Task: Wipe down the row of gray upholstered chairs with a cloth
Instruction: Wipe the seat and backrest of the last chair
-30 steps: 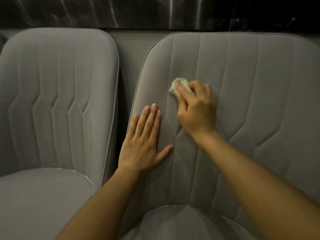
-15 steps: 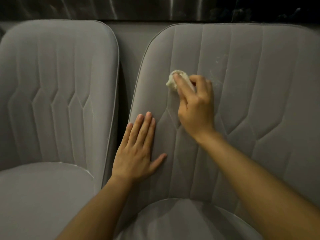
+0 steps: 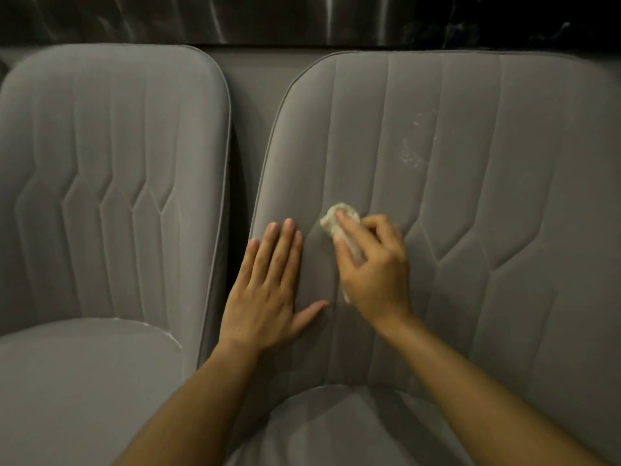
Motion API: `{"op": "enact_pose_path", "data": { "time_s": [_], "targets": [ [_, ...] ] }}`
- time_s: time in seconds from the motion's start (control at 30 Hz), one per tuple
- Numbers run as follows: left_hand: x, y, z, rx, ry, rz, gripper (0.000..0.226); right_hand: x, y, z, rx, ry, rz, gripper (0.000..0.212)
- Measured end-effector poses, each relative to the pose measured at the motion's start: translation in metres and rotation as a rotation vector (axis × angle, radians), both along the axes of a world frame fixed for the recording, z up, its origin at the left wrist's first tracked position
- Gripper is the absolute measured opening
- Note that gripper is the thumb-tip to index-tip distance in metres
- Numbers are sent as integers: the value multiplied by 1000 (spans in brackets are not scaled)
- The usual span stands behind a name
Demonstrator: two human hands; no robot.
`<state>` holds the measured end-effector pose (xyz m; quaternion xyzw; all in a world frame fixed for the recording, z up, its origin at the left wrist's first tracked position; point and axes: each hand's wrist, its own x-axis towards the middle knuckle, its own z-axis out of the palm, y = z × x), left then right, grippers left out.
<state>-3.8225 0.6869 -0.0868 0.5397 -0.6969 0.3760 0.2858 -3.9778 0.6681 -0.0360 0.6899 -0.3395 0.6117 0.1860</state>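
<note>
Two gray upholstered chairs stand side by side. The right chair's backrest fills the middle and right of the view. My right hand grips a small wadded whitish cloth and presses it against that backrest, low on its left half. My left hand lies flat with straight fingers on the same backrest, just left of the cloth, near the backrest's left edge. Pale smudges mark the fabric higher up.
The left chair stands close by, with a narrow dark gap between the two backrests. Both seat cushions show at the bottom. A dark glossy wall runs behind the chairs.
My right hand has slid the cloth down the backrest, from its upper part to near its lower left. My left hand has stayed flat on the backrest's left side.
</note>
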Motion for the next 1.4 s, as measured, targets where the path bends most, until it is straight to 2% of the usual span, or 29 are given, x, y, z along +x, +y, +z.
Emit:
{"op": "enact_pose_path", "data": {
  "time_s": [0.1, 0.17, 0.3, 0.47, 0.57, 0.73, 0.8, 0.97, 1.03, 1.17, 1.3, 1.4],
  "targets": [
    [0, 1, 1, 6, 0, -1, 93, -4, -11, 32, -11, -112, -85, 40],
    [0, 1, 1, 12, -5, -5, 93, -5, -18, 29, -22, -51, -179, 42],
    [2, 0, 1, 11, -9, -25, 96, -5, -18, -35, -42, 132, -300, 35],
    [10, 5, -6, 56, -103, -48, 103, -9, 5, -85, 59, 210, -202, 35],
    [9, 5, -8, 54, -91, -26, 104, -11, 12, -53, 30, 152, -109, 35],
    [9, 7, -8, 57, -82, -42, 102, -7, -16, 21, -66, -33, -182, 37],
    [11, 8, -7, 50, -63, -71, 98, -4, -22, 1, -36, -21, -169, 35],
    [13, 16, -19, 56, -42, -86, 93, -1, 6, -105, 78, 120, -149, 34],
    [12, 20, -25, 62, -34, -70, 92, -7, 15, -122, 122, 152, -122, 35],
    [11, 23, -29, 59, -18, -74, 93, -14, 22, -97, 57, 151, -51, 33],
    [11, 22, -30, 60, -15, -74, 93, -14, -3, -36, -92, -48, -121, 32],
    [10, 22, -30, 51, -25, -75, 94, -9, -16, -54, -84, 36, -196, 31]
  ]
}}
